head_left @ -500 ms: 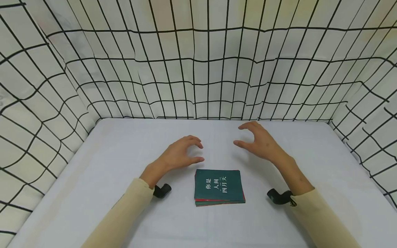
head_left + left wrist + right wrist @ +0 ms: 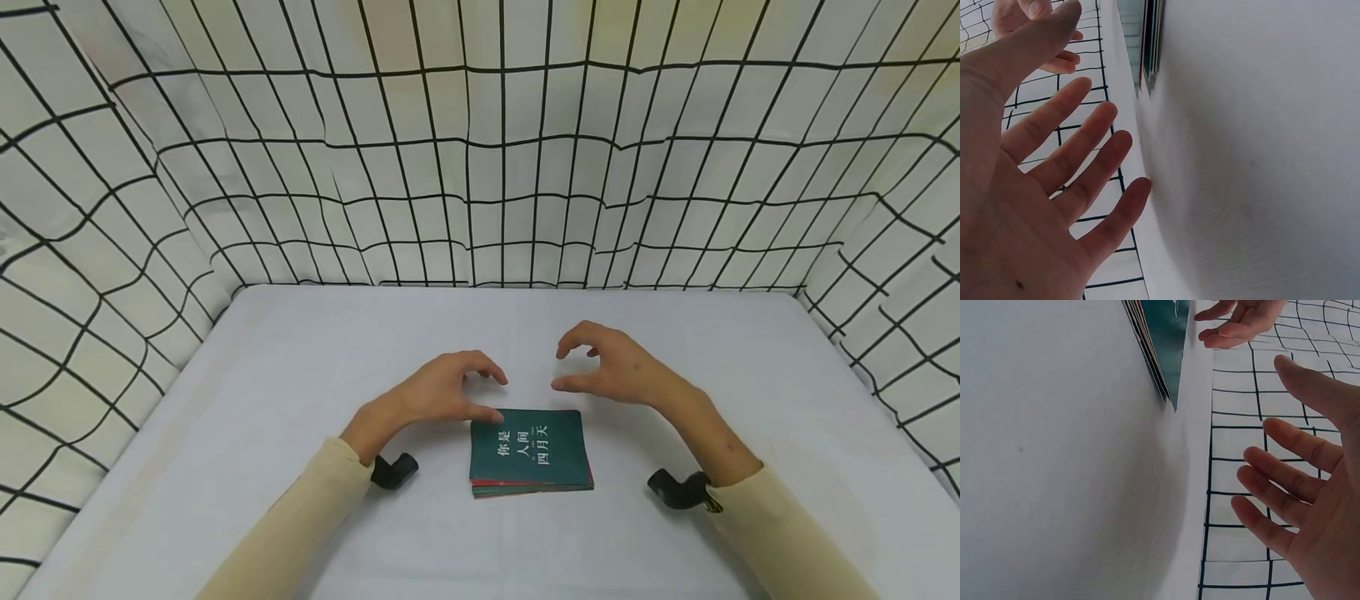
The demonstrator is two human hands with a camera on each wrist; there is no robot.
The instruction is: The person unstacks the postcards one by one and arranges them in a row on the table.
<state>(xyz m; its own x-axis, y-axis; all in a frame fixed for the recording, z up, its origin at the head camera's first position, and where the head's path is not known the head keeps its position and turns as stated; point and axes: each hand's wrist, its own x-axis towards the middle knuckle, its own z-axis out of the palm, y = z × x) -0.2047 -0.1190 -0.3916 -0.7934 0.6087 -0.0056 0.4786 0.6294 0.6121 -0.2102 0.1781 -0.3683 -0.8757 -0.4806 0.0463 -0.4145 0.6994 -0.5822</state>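
A small stack of thin booklets (image 2: 528,454) lies on the white table, its dark green top cover printed with white characters; red and green edges show along the near side. My left hand (image 2: 442,388) hovers at the stack's far left corner, thumb overlapping the cover in the head view, fingers spread and loosely bent. Beyond the far right corner, my right hand (image 2: 618,367) hangs in the air with thumb and fingers apart. Both wrist views show the palms bare, the left hand (image 2: 1054,169) and the right hand (image 2: 1304,481) holding nothing.
The table (image 2: 300,350) has a white covering. Around its back and sides rises a white wall with a black grid net (image 2: 502,167). A black wrist-worn device (image 2: 395,472) sits at the left cuff and another black device (image 2: 677,489) at the right.
Both hands have come nearer the booklets: the left slid right and toward the viewer, the right moved down and left. The booklets stay where they were.
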